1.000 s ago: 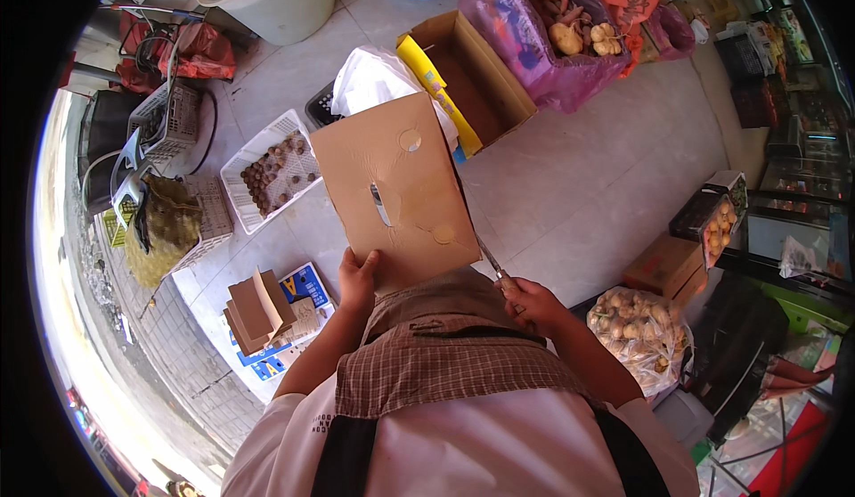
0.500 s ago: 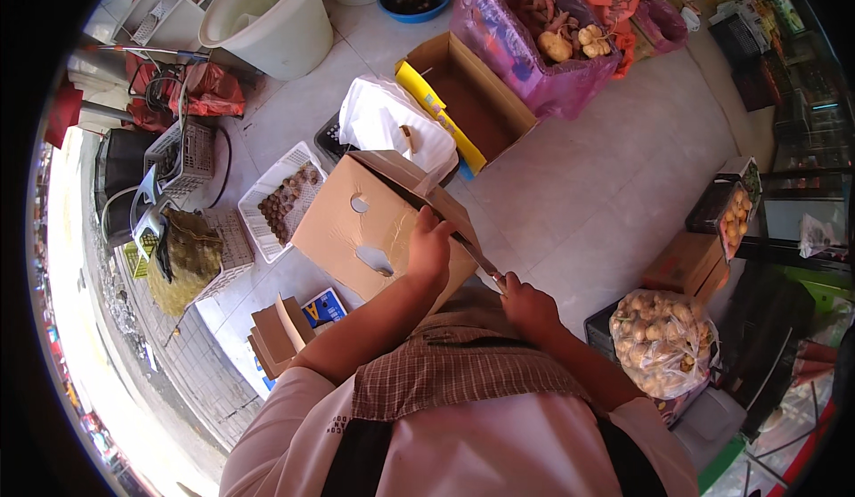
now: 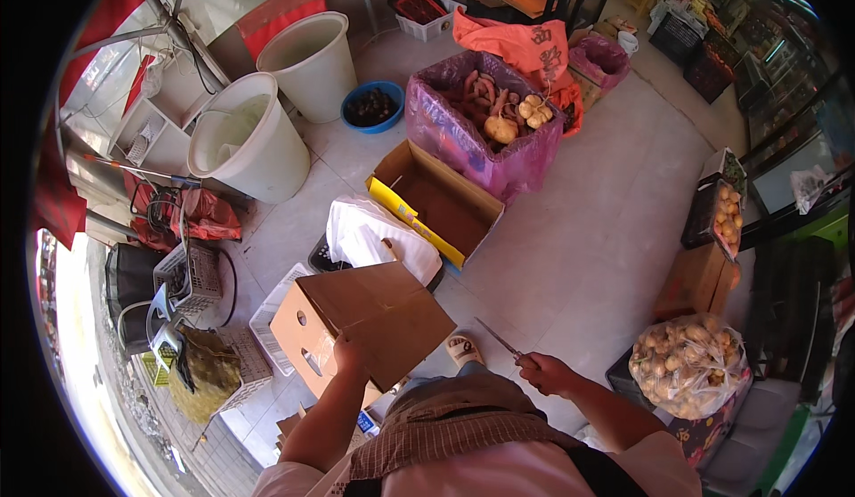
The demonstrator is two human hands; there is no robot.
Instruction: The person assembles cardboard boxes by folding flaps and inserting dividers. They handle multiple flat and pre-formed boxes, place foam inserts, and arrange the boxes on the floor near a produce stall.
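Observation:
A brown cardboard box [image 3: 392,314] is held up in front of me, tilted, with two holes cut in its left face. My left hand [image 3: 350,356] is closed on its near edge, the fingertips partly hidden. To the right of the box and apart from it, my right hand [image 3: 545,374] grips a knife [image 3: 499,338]. The knife's narrow blade points up and to the left. Beyond the box lies a white plastic bag [image 3: 370,230] over a black crate. A white crate [image 3: 267,323] is partly covered by the box.
An open yellow-edged carton [image 3: 476,216] lies ahead, before a purple-lined box [image 3: 534,163] of sweet potatoes. Two white buckets [image 3: 294,163] and a blue basin [image 3: 392,123] stand far left. A bag of potatoes [image 3: 690,363] sits right. My sandalled foot [image 3: 463,351] shows below the knife.
The knife has moved off the box to the right. The box has turned, now showing a broad closed side, and sits lower left in view. The view has tilted up toward the far floor.

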